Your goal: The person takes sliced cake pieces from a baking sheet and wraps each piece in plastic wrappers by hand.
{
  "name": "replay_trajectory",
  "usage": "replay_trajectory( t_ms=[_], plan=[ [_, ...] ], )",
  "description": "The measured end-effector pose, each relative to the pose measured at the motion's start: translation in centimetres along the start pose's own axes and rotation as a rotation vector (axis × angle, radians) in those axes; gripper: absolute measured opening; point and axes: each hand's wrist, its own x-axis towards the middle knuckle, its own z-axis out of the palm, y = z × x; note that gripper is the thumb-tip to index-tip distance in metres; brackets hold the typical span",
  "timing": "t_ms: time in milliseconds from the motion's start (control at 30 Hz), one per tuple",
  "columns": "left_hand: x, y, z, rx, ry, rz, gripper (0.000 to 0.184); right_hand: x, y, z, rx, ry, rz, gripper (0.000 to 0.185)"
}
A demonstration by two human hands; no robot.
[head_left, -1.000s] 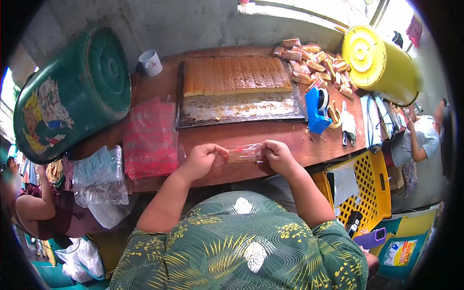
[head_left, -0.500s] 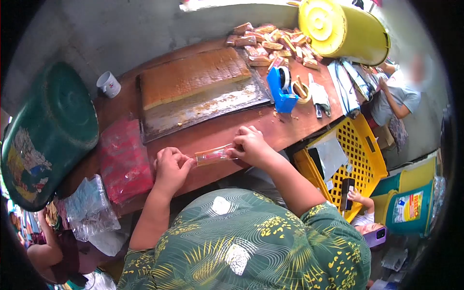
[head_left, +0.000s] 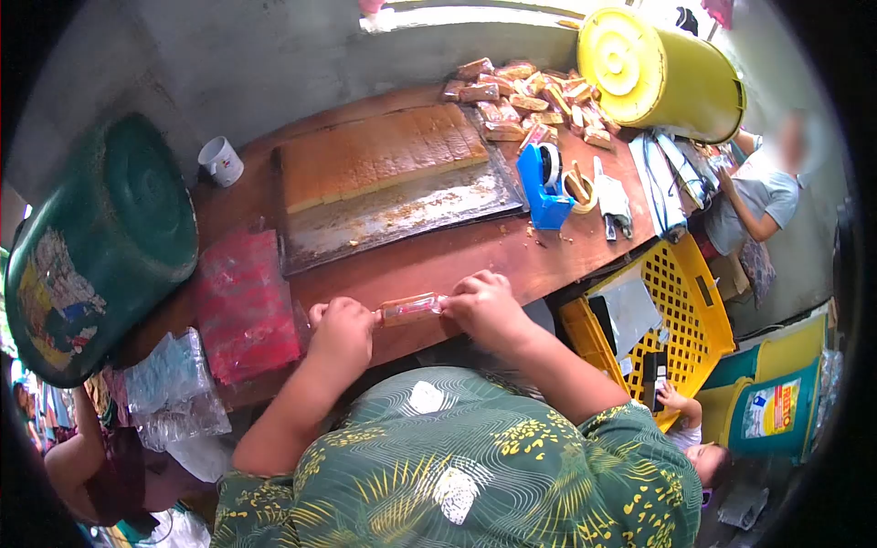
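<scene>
Between my hands, above the near edge of the wooden table (head_left: 402, 260), is a slice of cake in clear plastic wrap (head_left: 411, 309). My left hand (head_left: 345, 331) is closed, pinching the wrapper's left end. My right hand (head_left: 486, 306) is closed on the wrapper's right end. Beyond them a dark baking tray (head_left: 438, 203) bears a big browned sheet cake (head_left: 379, 155), with cut lines visible along its front. Left of my hands lies a stack of red-printed plastic sheets (head_left: 245, 310).
Many wrapped slices (head_left: 530, 96) are heaped at the back, beside a yellow bin (head_left: 676, 78). A blue tape dispenser (head_left: 545, 194) stands right of the tray. Left are a white mug (head_left: 221, 162) and green bin (head_left: 110, 228). A yellow crate (head_left: 699, 301), a child and other people are nearby.
Both ends of the wrapper are now gathered tight and look twisted around the slice. My hands have rolled over, knuckles upward. The view has shifted slightly.
</scene>
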Motion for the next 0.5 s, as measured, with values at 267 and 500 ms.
replay_trajectory(
  t_ms=[267,500],
  plan=[
    [0.3,1.5,1.3,0.041,0.125,-0.073,0.027,0.4,-1.9,0.9,-0.232,0.104,-0.049,0.024],
    [3.9,0.7,3.9,-1.407,0.157,-0.385,0.043,-0.7,-3.7,0.4,0.186,0.189,0.023,0.072]
  ],
)
